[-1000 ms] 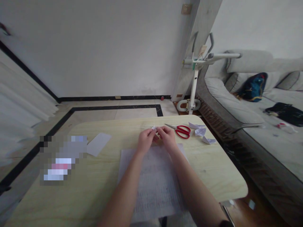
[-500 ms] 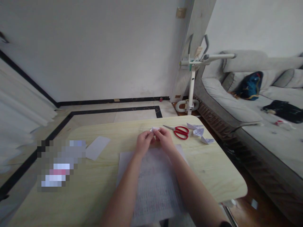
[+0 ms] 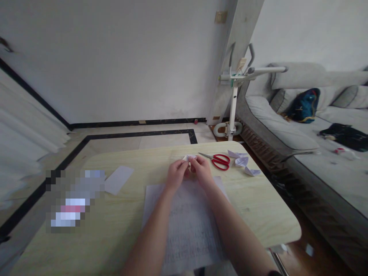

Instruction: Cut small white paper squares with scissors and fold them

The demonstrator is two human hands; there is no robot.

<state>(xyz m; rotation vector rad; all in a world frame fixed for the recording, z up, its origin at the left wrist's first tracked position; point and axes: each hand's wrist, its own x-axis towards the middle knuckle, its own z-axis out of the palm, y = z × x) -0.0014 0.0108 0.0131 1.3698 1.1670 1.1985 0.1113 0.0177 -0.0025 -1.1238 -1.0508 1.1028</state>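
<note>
My left hand [image 3: 176, 174] and my right hand [image 3: 201, 170] meet over the middle of a light wooden table [image 3: 120, 214]. Both pinch a small folded piece of white paper [image 3: 189, 157], whose tip pokes out above my fingertips. Under my forearms lies a large printed sheet of paper [image 3: 186, 226]. Red-handled scissors [image 3: 217, 160] rest just right of my right hand. A few small folded paper pieces [image 3: 243, 161] lie beyond the scissors near the table's right corner.
A white paper slip [image 3: 118, 179] lies on the table's left side, beside a blurred-out patch. A grey sofa [image 3: 301, 130] with a blue bag and dark items stands to the right. A white exercise machine [image 3: 234, 103] stands by the wall.
My hands stay together on the small paper, its tip showing a little more above the fingers. The view has shifted slightly; nothing else on the table has moved.
</note>
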